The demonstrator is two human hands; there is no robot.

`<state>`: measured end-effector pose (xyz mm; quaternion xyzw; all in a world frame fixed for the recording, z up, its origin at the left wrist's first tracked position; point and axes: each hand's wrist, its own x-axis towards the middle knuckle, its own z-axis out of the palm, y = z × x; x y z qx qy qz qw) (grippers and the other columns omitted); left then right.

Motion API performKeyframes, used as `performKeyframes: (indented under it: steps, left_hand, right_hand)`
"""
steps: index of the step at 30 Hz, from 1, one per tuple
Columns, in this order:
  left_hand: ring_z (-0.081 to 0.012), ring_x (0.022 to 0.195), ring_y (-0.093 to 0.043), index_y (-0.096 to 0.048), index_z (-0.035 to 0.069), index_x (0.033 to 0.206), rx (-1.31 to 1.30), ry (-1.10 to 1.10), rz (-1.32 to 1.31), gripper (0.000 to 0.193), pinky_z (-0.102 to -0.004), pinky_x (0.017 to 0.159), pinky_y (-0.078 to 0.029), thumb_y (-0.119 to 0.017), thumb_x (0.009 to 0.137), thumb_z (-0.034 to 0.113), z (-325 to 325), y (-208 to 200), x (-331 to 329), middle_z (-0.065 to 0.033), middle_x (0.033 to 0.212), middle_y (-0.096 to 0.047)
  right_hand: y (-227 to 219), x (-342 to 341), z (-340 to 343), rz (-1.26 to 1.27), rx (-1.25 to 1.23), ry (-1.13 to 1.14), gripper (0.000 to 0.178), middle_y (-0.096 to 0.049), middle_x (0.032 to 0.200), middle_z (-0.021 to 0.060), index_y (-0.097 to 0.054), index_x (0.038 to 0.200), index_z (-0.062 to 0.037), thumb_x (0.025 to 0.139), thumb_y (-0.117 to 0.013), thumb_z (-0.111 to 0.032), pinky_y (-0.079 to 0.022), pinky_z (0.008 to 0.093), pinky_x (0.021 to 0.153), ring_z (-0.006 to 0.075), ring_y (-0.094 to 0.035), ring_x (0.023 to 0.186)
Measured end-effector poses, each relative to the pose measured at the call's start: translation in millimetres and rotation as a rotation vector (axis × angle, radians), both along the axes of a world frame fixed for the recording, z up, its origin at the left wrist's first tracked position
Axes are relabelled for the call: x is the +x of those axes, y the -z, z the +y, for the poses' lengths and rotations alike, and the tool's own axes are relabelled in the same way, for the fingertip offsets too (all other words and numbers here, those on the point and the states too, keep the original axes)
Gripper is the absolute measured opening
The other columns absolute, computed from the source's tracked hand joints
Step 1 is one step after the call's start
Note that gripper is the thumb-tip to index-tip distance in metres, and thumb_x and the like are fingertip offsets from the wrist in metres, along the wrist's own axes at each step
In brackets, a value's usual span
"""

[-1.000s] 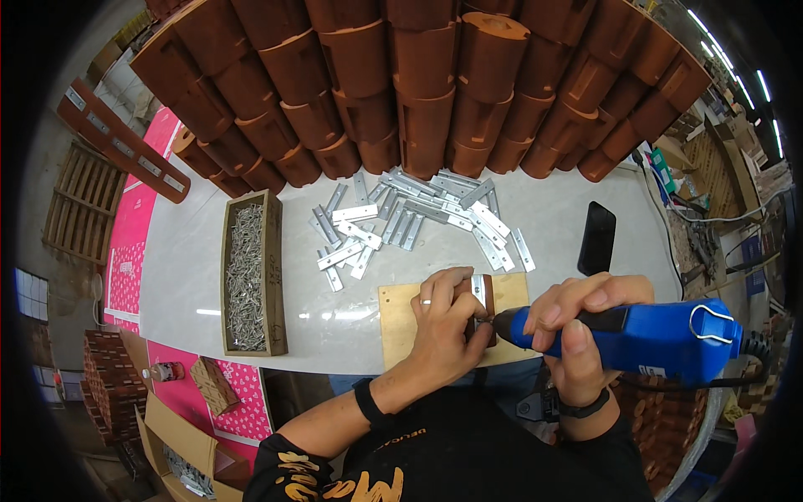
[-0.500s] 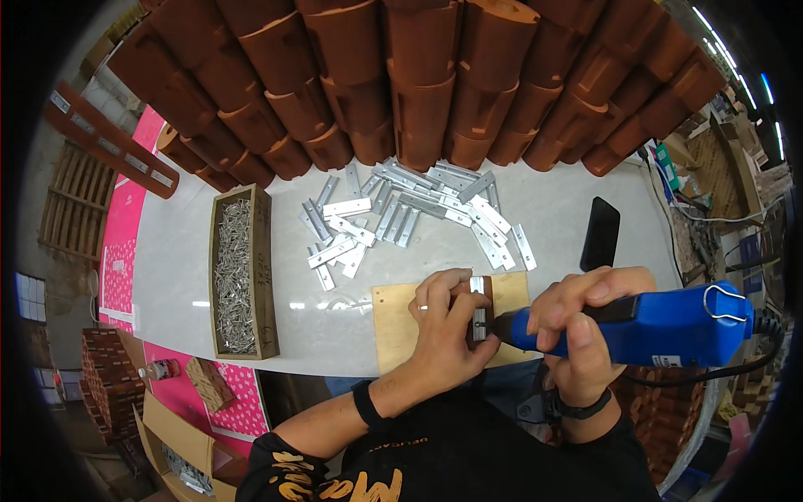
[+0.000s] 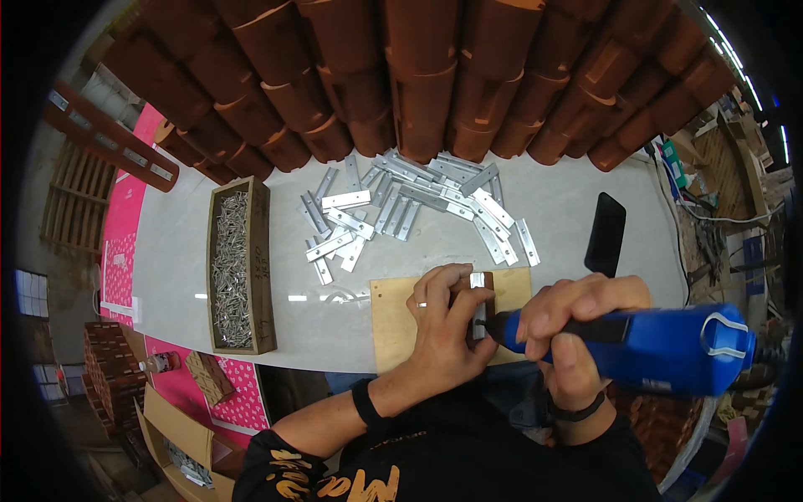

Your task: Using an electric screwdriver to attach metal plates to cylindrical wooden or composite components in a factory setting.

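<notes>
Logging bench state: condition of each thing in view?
Left hand: closed on brown piece
Right hand: gripping blue power tool
Blue power tool: tip by brown piece, running unclear
Metal strips: loose, overlapping
Wooden box: open, holding fasteners
Cardboard box: open, metal pieces inside
Phone: flat, screen dark

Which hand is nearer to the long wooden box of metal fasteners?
Left. The left hand is right of the wooden box; the right hand, holding the blue power tool, is farther right.
</notes>
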<state>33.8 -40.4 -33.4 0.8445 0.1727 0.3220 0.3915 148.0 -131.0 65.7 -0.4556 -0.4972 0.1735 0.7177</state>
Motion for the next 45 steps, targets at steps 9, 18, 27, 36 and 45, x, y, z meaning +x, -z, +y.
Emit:
performKeyframes:
  steps: [9,18,27,36,45]
  left_hand:
    - [-0.0401,0.125,-0.036,-0.039,0.008,0.139,-0.098,0.016,0.063,0.083,-0.0497,0.103,-0.027,-0.082,0.069,0.021,10.9,-2.6,-5.8,-0.0206,0.135,-0.039]
    - [-0.0313,0.113,-0.043,-0.048,0.005,0.128,-0.210,0.007,0.114,0.055,-0.0399,0.098,-0.034,-0.073,0.080,0.012,10.0,5.6,0.3,-0.0141,0.118,-0.049]
    - [-0.0328,0.111,-0.041,-0.047,0.007,0.127,-0.260,0.027,0.113,0.050,-0.0434,0.095,-0.029,-0.067,0.083,0.018,12.0,7.6,0.1,-0.0160,0.119,-0.048]
    - [-0.0302,0.110,-0.042,-0.048,0.007,0.126,-0.241,0.016,0.113,0.050,-0.0393,0.096,-0.032,-0.070,0.081,0.012,11.5,5.6,0.6,-0.0130,0.116,-0.048]
    - [-0.0324,0.111,-0.040,-0.046,0.006,0.127,-0.271,0.062,0.117,0.050,-0.0438,0.094,-0.028,-0.066,0.082,0.015,13.8,5.8,1.3,-0.0156,0.118,-0.046]
  right_hand:
    - [-25.7,17.1,-3.4,0.206,0.269,0.148,0.042,-0.062,0.109,0.0233,-0.037,0.121,-0.0069,0.087,-0.061,-0.009,-0.056,0.0472,0.086,0.0195,-0.064,0.070]
    - [-5.5,24.9,14.9,0.251,0.232,0.115,0.032,-0.062,0.092,0.0191,-0.039,0.113,-0.0047,0.087,-0.057,-0.002,-0.053,0.0319,0.064,0.0147,-0.057,0.060]
    - [3.1,23.2,23.1,0.209,0.188,0.108,0.031,-0.063,0.091,0.0183,-0.039,0.110,-0.0046,0.087,-0.058,0.000,-0.052,0.0283,0.061,0.0138,-0.056,0.060]
    - [0.2,23.0,23.1,0.150,0.112,0.099,0.030,-0.061,0.086,0.0154,-0.037,0.110,-0.0048,0.088,-0.056,0.002,-0.051,0.0264,0.060,0.0125,-0.056,0.063]
    - [-7.5,16.4,23.3,0.022,-0.041,0.108,0.030,-0.057,0.080,0.0119,-0.038,0.105,-0.0038,0.086,-0.061,-0.005,-0.050,0.0269,0.060,0.0122,-0.056,0.064]
